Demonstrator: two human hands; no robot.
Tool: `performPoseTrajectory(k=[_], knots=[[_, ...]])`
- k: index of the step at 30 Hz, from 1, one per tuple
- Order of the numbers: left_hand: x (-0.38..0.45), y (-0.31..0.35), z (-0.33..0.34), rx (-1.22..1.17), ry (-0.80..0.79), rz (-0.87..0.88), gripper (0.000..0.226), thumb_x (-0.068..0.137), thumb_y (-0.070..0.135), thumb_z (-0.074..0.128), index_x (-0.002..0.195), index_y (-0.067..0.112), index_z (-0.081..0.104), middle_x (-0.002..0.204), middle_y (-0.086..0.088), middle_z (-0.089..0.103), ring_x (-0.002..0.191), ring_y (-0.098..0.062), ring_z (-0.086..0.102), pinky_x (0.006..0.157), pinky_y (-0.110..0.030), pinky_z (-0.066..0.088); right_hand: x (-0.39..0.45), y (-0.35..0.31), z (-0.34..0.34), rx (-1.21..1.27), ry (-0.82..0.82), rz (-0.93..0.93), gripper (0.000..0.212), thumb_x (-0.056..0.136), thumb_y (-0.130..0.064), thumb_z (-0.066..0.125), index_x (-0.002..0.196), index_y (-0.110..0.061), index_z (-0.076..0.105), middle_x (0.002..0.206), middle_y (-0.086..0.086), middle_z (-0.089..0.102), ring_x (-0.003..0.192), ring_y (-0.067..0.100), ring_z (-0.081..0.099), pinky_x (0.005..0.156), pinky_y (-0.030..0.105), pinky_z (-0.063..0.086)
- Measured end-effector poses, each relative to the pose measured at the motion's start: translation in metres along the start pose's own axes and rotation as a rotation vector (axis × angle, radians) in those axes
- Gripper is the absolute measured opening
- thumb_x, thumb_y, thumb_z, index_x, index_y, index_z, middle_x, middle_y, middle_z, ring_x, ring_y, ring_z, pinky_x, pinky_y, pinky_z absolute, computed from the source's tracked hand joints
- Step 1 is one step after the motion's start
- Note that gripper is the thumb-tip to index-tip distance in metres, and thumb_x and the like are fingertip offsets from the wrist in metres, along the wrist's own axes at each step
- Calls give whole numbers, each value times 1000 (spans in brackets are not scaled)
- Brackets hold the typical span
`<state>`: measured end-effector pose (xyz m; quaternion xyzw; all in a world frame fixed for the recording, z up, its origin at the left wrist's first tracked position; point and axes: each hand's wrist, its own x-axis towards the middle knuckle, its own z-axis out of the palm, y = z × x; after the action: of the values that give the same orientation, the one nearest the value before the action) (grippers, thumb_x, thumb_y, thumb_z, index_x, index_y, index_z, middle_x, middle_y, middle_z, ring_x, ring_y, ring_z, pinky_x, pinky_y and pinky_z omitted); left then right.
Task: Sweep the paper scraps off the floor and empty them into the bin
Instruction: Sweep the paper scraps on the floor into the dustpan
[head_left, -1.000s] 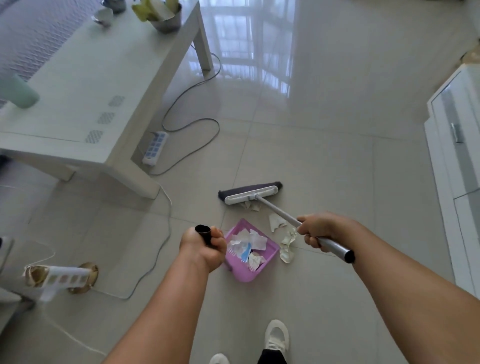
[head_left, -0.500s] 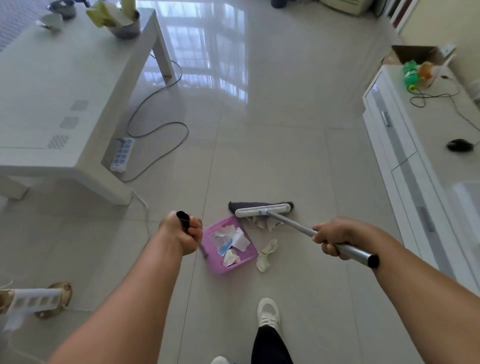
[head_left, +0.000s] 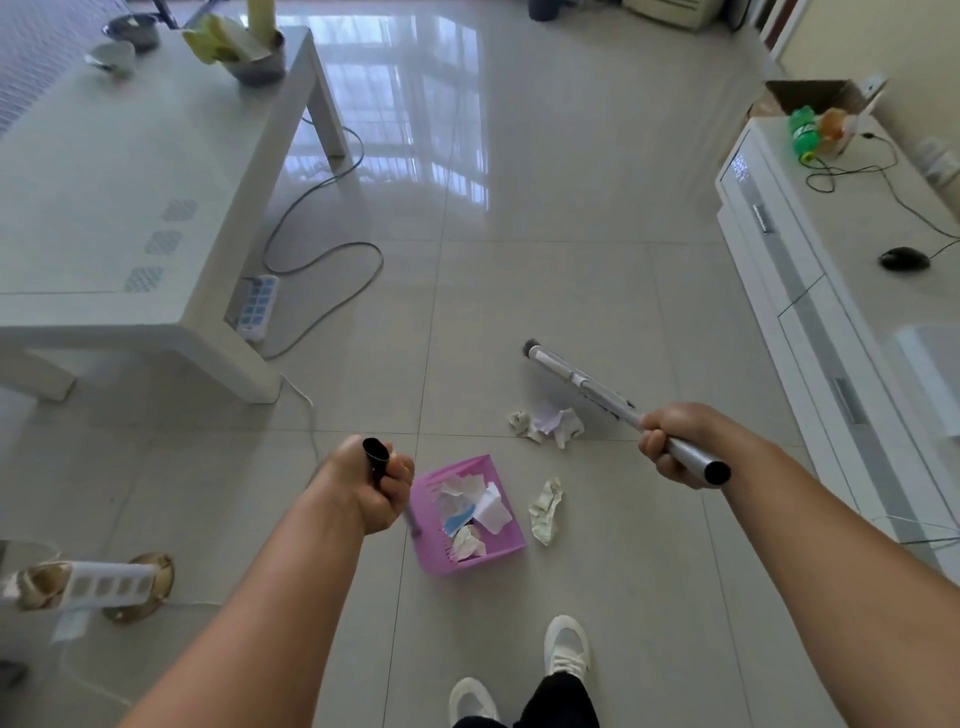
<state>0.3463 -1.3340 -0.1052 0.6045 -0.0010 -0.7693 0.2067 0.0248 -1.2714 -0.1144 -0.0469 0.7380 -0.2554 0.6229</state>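
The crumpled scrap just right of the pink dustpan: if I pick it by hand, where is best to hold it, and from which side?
Pinch the crumpled scrap across its narrow middle, coming straight down from above. It lies flat on the tiles as a long strip, clear of the pink dustpan, so its two long edges are free for fingertips. The right hand is nearer, but it grips the broom handle.

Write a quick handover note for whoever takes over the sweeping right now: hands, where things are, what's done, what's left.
Left hand: closed on the dustpan handle; pink dustpan on the floor, several paper scraps inside.
Right hand: closed on the broom handle.
Left: crumpled scrap cluster beside the broom head, one scrap right of the dustpan. Sweep both in, then empty into the bin; no bin identifiable in view.
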Motion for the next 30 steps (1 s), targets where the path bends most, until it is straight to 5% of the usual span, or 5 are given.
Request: performPoseTrajectory(k=[14,24,30], knots=[[6,-82,50,-288,74,12,29,91,8,25,69,9,43,28,-6,46,17,-11,42,27,-4,28,5,13,31,523,-166,26,28,97,-7,26,74,-13,40,32,-5,40,23,1,41,25,9,30],[25,-80,88,-489,95,51,28,93,8,25,74,6,45,29,-7,49,17,-12,44,30,-6,31,-3,2,24,505,-212,32,28,96,-5,28,72,-11,40,32,-2,41,22,3,40,24,10,30],[34,-57,98,-582,141,113,23,91,9,28,78,10,47,62,-3,52,18,-11,46,32,-6,33,-9,-8,9,427,-261,127,30,100,-14,29,72,-12,42,36,-5,41,23,2,43,25,9,30]])
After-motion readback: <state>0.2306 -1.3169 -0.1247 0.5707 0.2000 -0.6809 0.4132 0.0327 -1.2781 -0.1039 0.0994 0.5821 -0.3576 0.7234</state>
